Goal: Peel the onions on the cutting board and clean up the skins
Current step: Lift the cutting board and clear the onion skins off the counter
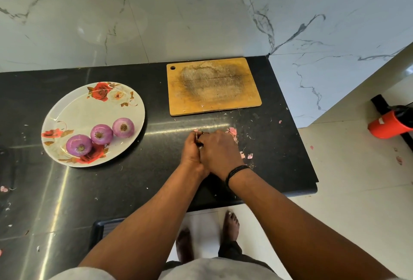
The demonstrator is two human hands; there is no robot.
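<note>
On the plate three peeled onions; both hands cupped around skins.

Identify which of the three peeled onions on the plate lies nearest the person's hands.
The rightmost onion, nearest the plate's right rim; the other two lie farther left.

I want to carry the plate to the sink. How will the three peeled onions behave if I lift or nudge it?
The onions are round and look smooth, so they will likely roll. The plate looks shallow and glossy, so it probably offers little grip and a low edge. They sit near its front rim, so a tilt that way may spill them.
</note>
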